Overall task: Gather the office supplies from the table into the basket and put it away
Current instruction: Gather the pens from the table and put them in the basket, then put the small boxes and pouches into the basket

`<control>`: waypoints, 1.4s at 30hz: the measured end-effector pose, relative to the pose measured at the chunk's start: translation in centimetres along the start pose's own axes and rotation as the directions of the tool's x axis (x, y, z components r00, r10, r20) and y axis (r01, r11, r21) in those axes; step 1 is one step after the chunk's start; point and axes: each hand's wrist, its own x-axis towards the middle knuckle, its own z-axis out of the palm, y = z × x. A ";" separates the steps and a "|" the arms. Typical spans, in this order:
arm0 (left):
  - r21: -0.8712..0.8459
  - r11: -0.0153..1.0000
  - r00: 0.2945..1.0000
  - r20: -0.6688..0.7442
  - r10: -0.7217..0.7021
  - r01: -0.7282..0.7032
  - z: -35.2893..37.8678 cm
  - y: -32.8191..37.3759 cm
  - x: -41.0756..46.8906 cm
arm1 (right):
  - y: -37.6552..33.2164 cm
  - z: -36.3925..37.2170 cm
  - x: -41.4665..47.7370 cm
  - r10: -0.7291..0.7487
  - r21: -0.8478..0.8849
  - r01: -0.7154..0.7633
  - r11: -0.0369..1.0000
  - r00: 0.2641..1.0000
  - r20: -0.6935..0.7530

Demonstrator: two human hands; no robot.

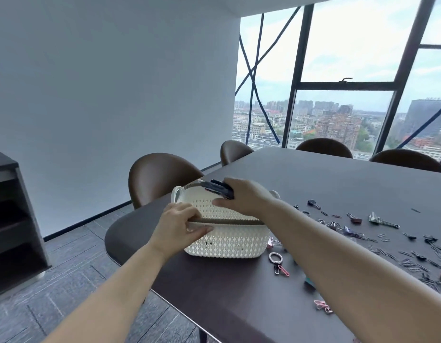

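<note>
A white perforated basket (229,241) stands on the dark table (338,189) near its left end. My left hand (176,225) grips the basket's near rim, fingers curled over the edge. My right hand (241,195) is over the open top of the basket and holds a bundle of dark pens (218,188), which point left above the far rim. Binder clips (353,219) and paper clips (412,261) lie scattered on the table to the right of the basket. A metal ring (275,257) and pink clips (322,305) lie nearer the front edge.
Brown chairs (160,177) stand along the table's far side and at its left end. A dark shelf unit (14,219) stands at the left wall. Large windows fill the back right. The table's rounded left end is close to the basket.
</note>
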 end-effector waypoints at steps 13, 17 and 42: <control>0.107 0.976 0.979 -0.085 -0.183 0.192 1.7 -0.1 -1.0 | 1.1 2.4 0.4 0.034 0.078 -0.033 0.996 0.999 -0.016; 0.129 0.970 0.978 -0.038 -0.205 0.208 1.7 0.0 -0.4 | 1.5 2.5 -1.2 0.009 0.047 0.001 0.999 0.979 -0.204; 0.101 0.988 0.573 0.806 -0.151 0.118 16.8 18.7 -0.2 | 18.6 -0.8 -29.5 0.498 -0.073 -0.510 0.857 0.856 -0.139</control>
